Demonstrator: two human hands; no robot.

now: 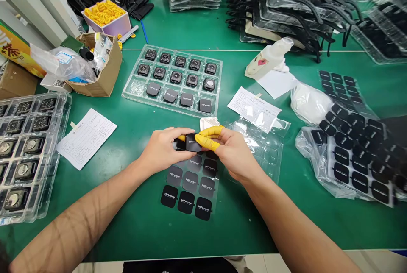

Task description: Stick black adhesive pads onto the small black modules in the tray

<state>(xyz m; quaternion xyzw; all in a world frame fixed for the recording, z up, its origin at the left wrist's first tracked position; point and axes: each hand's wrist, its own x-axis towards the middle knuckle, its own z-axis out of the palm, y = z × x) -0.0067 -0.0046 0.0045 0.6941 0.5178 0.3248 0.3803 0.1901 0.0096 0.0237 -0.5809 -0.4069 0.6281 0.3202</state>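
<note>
A black smartwatch body (192, 142) with a "HiFuture" film on its face is held between both hands. My left hand (162, 150) is closed on its left side, thumb below and fingers above. My right hand (233, 152), with yellow finger cots on thumb and forefinger, pinches its right edge; the exact contact is partly hidden. Right beneath the hands lies a clear sheet of black "HiFuture" square films (190, 182), its top part covered by them. Beyond, a clear blister tray (127, 90) carries several watch bodies, the front ones wearing printed films.
A second watch tray (65, 107) sits at left, near a cardboard box (110, 71) and a box of yellow finger cots (104, 13). On the right are a white bottle (269, 57), an unfilled clear tray (270, 162) and piled film sheets (359, 150). Strapped watches (286, 6) stack at the back.
</note>
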